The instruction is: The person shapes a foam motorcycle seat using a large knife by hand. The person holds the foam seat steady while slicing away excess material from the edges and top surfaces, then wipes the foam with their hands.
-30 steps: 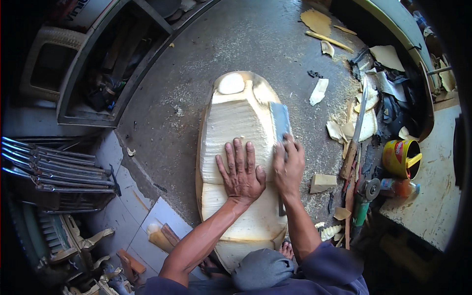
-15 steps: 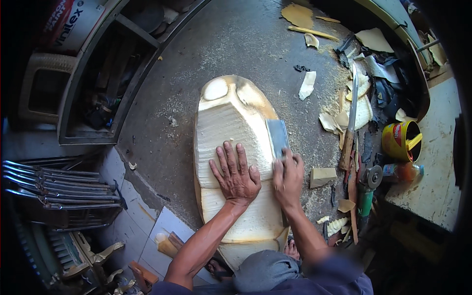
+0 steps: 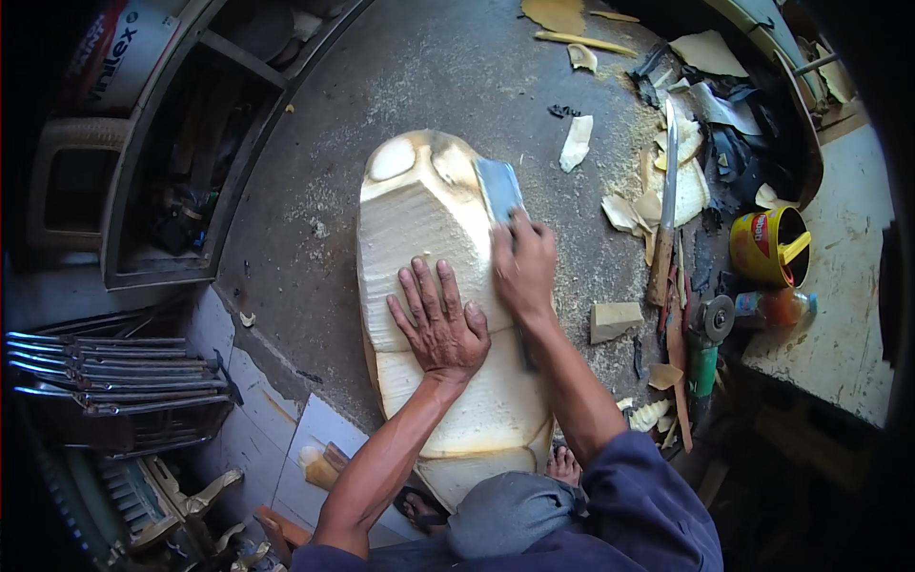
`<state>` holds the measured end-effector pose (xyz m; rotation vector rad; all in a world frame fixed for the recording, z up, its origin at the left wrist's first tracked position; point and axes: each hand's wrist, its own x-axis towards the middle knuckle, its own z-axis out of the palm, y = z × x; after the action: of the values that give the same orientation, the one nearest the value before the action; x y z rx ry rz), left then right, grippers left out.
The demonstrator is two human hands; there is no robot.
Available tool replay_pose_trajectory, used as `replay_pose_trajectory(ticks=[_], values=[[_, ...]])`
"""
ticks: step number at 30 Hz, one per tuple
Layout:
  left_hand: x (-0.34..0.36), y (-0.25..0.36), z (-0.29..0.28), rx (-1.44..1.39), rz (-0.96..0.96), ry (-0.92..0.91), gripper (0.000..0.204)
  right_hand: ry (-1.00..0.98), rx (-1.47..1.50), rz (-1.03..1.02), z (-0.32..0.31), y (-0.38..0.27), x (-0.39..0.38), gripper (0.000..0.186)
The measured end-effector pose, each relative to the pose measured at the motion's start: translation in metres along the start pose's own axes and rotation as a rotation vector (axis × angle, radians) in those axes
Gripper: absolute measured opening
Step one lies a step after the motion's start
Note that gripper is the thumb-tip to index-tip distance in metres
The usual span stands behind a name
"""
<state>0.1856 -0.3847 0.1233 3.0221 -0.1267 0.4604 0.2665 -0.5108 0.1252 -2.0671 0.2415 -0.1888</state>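
Right hand (image 3: 523,265) closed over broad blade (image 3: 499,188) (handle hidden), left hand (image 3: 440,322) flat, fingers spread, on wood slab (image 3: 410,219).

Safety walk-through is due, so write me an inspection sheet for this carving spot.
Surface: grey concrete floor, dusted with sawdust and chips.
Job's things: large pale wood block lying flat, roughly shaped, tool marks across its top; flat metal blade on its upper right edge.
Clutter: wood offcuts, long knife, angle grinder, yellow can, all to the right of the block.
Hands: left hand pressed flat on the block, fingers spread; right hand gripping the blade.
Cables: nothing seen.
Surroundings: stacked metal folding chairs at left, open shelf unit at upper left, pale bench top at right.
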Motion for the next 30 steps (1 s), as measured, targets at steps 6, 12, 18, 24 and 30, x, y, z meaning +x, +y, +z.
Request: replay_pose_trajectory(ticks=[6, 12, 18, 24, 30], values=[[-0.001, -0.013, -0.002, 0.043, -0.019, -0.018, 0.066, 0.026, -0.002, -0.067, 0.003, 0.001, -0.036, 0.034], [-0.001, -0.008, -0.002, 0.008, -0.011, -0.005, 0.063, -0.021, 0.042, -0.091, -0.001, -0.015, -0.027, 0.035], [-0.005, -0.012, 0.001, 0.008, -0.045, -0.038, 0.064, 0.034, 0.051, -0.168, 0.013, -0.012, -0.026, 0.031], [0.002, -0.01, -0.006, 0.003, -0.015, -0.014, 0.064, -0.01, 0.038, -0.031, -0.012, -0.021, -0.049, 0.033], [-0.01, -0.016, 0.002, 0.011, -0.069, -0.068, 0.065, 0.069, 0.034, -0.138, 0.029, -0.037, -0.01, 0.033]])
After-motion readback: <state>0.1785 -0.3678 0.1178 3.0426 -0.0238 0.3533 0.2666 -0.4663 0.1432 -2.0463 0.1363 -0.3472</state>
